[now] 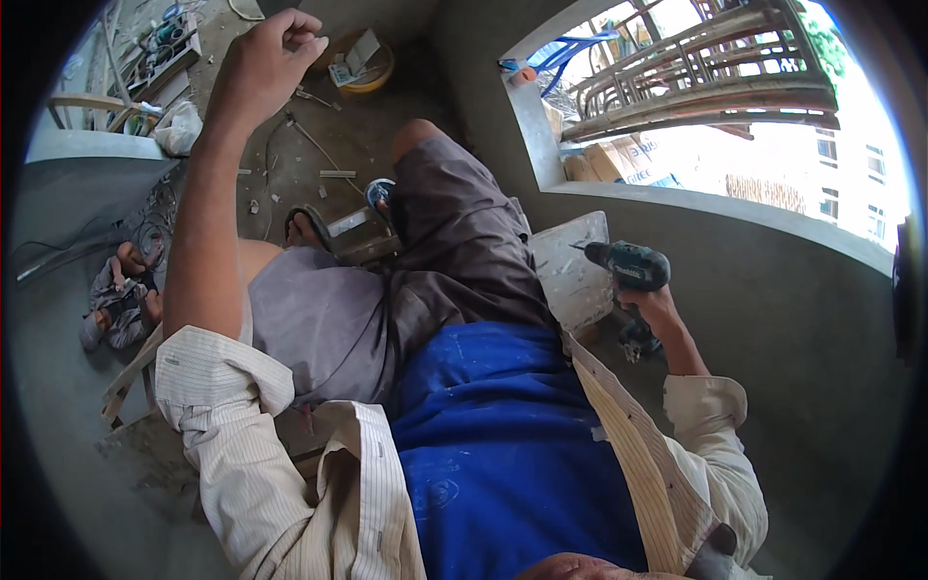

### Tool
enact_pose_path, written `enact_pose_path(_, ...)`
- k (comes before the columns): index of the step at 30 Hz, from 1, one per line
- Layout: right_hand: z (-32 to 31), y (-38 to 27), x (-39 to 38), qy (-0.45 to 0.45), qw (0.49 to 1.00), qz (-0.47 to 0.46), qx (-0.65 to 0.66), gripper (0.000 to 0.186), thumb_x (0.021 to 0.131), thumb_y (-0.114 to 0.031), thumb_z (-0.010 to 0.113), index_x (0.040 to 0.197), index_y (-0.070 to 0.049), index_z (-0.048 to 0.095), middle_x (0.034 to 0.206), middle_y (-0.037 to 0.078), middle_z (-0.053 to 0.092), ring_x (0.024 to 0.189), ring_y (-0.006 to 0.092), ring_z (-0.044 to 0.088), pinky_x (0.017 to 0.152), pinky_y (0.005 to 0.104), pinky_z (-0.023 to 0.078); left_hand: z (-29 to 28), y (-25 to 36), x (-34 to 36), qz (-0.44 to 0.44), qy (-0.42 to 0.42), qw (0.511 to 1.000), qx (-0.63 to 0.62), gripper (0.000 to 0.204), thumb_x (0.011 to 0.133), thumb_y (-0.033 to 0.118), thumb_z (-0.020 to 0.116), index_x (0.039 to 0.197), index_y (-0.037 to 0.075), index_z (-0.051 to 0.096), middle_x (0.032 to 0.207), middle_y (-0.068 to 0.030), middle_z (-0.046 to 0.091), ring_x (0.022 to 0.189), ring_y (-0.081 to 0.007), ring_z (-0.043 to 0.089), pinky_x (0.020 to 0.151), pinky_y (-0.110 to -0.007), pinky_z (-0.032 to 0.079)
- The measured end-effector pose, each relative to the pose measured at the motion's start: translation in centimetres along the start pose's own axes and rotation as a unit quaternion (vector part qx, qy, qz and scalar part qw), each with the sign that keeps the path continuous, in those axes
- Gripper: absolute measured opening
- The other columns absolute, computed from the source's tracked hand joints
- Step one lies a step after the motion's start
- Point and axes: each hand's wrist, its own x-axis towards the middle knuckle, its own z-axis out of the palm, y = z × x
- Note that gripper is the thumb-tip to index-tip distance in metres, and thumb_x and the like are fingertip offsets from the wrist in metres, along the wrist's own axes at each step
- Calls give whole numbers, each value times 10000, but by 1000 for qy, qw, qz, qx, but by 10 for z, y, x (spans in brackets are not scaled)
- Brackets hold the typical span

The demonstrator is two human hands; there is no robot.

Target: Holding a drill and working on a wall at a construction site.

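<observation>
My left hand [283,53] is raised at the top left, fingers curled in toward the thumb; anything between them is too small to make out. My right hand [643,304] grips a dark teal cordless drill [628,266], its thin bit pointing left, beside a paint-spattered pale board [565,251]. A second tool [638,343], partly hidden, hangs just below my right hand. My feet, in sandals [300,224], are below me by a narrow step or support [367,246].
A window opening [541,179] at the right shows metal bars and cardboard. A yellow tub [372,79] stands in the far corner; offcuts lie on the floor. At the far left, another person [121,300] crouches or sits near coiled cables. A ledge [87,145] holds wood and bags.
</observation>
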Motion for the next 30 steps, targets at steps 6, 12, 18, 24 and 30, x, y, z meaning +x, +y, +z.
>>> enact_pose_path(6,-9,25,11,-18,1000,-5,-25,441,675,73,620,1108,-12,614,924,55,663,755,139,605,606,275,491,10,0,5,-6,-16,1000,13,299,907,280,675,1129,81,650,950,-73,705,877,-196,703,803,-322,547)
enact_pose_path(12,-5,35,18,-23,999,-22,-35,438,683,69,631,1111,-19,612,927,45,667,770,135,615,625,274,499,14,6,6,-18,-46,998,36,312,907,283,678,1139,76,645,962,-78,707,866,-195,706,787,-317,547)
enact_pose_path(18,-12,52,23,-37,995,-27,-83,382,710,47,644,1086,-16,619,900,31,668,739,131,616,627,276,505,15,5,5,-27,-60,997,39,328,906,287,681,1151,72,638,956,-84,708,864,-199,707,779,-321,545)
enact_pose_path(24,-15,52,26,-53,997,1,-62,297,758,16,656,1049,-33,628,858,17,646,678,111,587,590,269,488,13,0,4,-34,-69,996,46,345,901,291,685,1167,76,633,962,-88,708,852,-204,703,777,-331,542)
enact_pose_path(30,-14,45,25,-40,998,11,-44,164,764,-1,667,927,-19,660,788,27,637,641,121,578,582,276,473,10,8,-1,-32,-63,996,58,342,903,285,683,1173,81,632,960,-83,707,834,-207,698,776,-332,539)
